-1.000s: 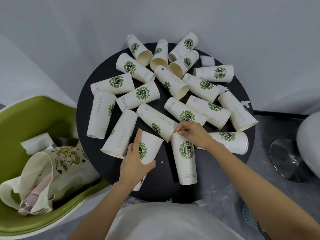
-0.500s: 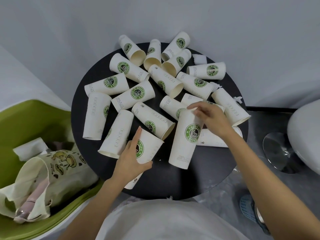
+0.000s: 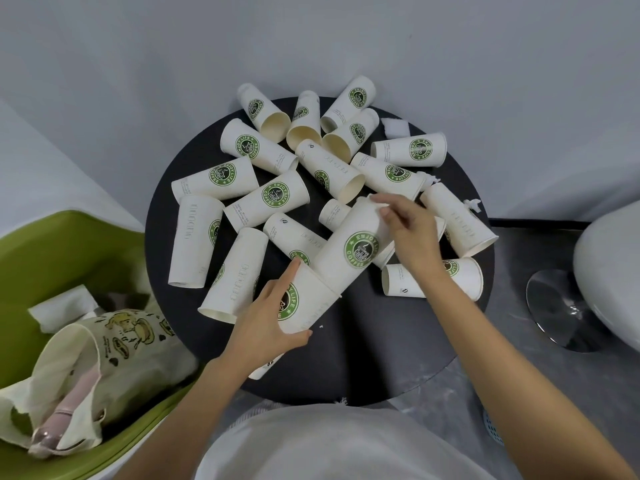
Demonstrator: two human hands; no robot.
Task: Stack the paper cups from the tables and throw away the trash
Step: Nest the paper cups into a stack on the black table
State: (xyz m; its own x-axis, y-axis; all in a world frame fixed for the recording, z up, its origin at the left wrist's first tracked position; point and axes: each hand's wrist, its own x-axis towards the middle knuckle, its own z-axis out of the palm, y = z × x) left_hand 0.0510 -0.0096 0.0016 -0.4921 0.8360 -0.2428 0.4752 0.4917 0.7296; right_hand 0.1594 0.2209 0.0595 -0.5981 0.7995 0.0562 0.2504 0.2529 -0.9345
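Several white paper cups with green logos lie on their sides on a round black table (image 3: pixel 388 358). My left hand (image 3: pixel 266 323) grips one cup (image 3: pixel 308 306) near the table's front, its mouth facing up and right. My right hand (image 3: pixel 405 233) pinches the base end of a second cup (image 3: pixel 349 247), whose lower end sits in the mouth of the first cup. Small scraps of white tissue (image 3: pixel 394 128) lie among the cups at the back and at the right edge (image 3: pixel 471 204).
A green chair (image 3: pixel 45 258) at the left holds a printed cloth bag (image 3: pixel 114 351) and a white tissue (image 3: pixel 62 306). At the right stands a white chair (image 3: pixel 609 271) on a chrome base (image 3: pixel 557 306). A grey wall lies behind the table.
My right hand lifted a cup off the table, swung it left and brought its end into the mouth of the cup in my left hand. My left hand kept its hold.
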